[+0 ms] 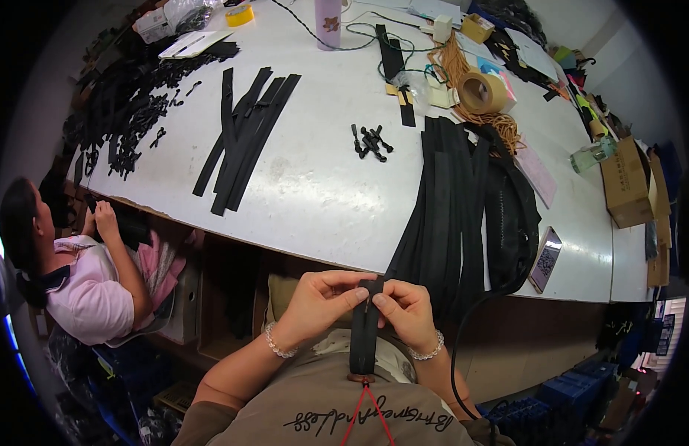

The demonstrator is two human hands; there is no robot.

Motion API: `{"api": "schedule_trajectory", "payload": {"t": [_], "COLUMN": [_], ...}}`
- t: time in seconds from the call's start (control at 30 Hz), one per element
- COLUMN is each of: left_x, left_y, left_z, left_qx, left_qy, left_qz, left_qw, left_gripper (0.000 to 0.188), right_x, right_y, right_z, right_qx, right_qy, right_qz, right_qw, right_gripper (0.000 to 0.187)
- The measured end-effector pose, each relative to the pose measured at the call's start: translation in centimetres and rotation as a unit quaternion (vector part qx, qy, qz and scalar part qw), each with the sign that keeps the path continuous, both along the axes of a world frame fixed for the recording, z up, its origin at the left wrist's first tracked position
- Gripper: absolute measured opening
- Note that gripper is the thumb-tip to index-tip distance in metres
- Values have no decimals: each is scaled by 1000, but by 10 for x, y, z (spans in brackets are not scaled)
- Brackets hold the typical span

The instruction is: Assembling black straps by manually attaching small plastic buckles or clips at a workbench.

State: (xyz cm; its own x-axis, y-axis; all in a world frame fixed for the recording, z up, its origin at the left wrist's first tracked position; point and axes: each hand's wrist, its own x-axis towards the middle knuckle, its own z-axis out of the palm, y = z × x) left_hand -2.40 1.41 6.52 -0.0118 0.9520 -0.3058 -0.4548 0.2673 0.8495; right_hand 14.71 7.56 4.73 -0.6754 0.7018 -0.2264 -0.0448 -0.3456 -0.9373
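Just off the table's near edge, my left hand and my right hand pinch the top of a black zipper strip. It hangs down in front of my body, and its two sides part slightly near my fingertips. Whatever small part lies between the fingertips is too hidden to make out. Beyond my right hand, a thick bundle of long black strips spills over the table edge. Several small black zipper pulls lie in a little pile farther up the table.
More black strips lie crossed at left of centre, with heaped black pulls beyond. A black bag, a phone and a tape roll are on the right. A co-worker sits at the left.
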Motion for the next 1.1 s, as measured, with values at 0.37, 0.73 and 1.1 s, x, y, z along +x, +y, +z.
{"api": "schedule_trajectory", "payload": {"t": [0.37, 0.73, 1.1], "left_x": [19, 25, 27], "left_y": [-13, -22, -21], "left_z": [-34, -92, -94], "left_qx": [-11, -113, -161], "left_qy": [2, -55, -157], "left_qz": [69, 138, 106], "left_qw": [998, 982, 969], "left_gripper": [19, 13, 7], "right_x": [-9, -11, -1], "right_y": [-12, -20, -17], "right_z": [-22, -63, -79], "right_qx": [198, 184, 143], "right_qy": [-60, -122, -91], "right_qz": [-54, -61, -12], "right_qw": [977, 973, 985], "right_gripper": [19, 23, 25]}}
